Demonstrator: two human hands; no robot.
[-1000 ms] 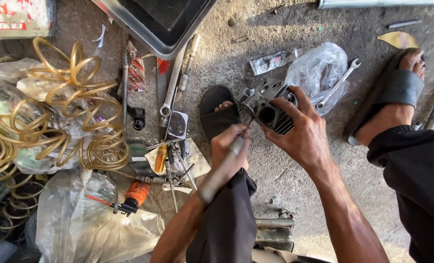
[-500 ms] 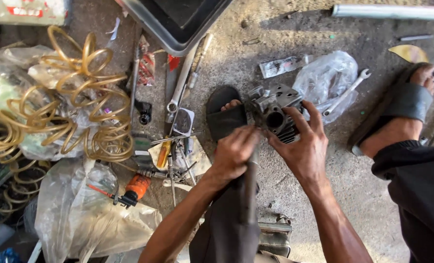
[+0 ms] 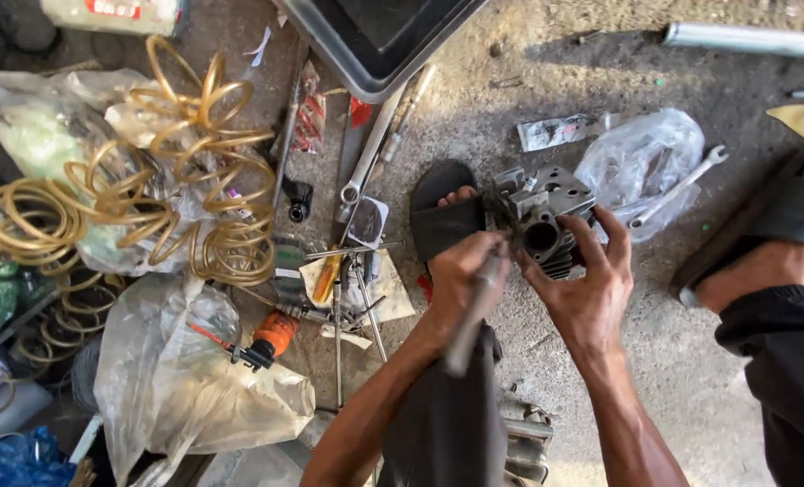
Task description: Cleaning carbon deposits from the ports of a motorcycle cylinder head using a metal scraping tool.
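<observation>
Left hand (image 3: 461,280) closed tight round a slim grey tool handle (image 3: 470,325); the handle runs down toward 6 o'clock across the dark trouser knee, its working end up against the engine cylinder (image 3: 544,216). The tip itself is hidden by the knuckles.

Right hand (image 3: 587,293) open and spread, fingers (image 3: 616,236) splayed over the cylinder's lower right side, thumb by the round bore. It steadies the part, not a full wrap. The cylinder is grey cast metal with cooling fins underneath, sitting on the concrete floor (image 3: 672,379) at picture centre, just beside a foot in a black sandal (image 3: 447,216) at its 9 o'clock.

At the cylinder's 2 o'clock, near but apart: a clear plastic bag (image 3: 641,158) with a spanner (image 3: 686,180) lying across it. A second sandalled foot (image 3: 772,243) at 3 o'clock, well apart.

At 9 to 10 o'clock from the hands, a clutter of tools: a long ring spanner (image 3: 366,162), an orange-handled tool (image 3: 271,335), loose small drivers. Further out at 9 o'clock, coils of yellowish tubing (image 3: 177,180) over crumpled plastic sheet (image 3: 177,388). A dark tray (image 3: 375,45) at 12 o'clock, a metal pipe (image 3: 749,38) at 1 o'clock.
</observation>
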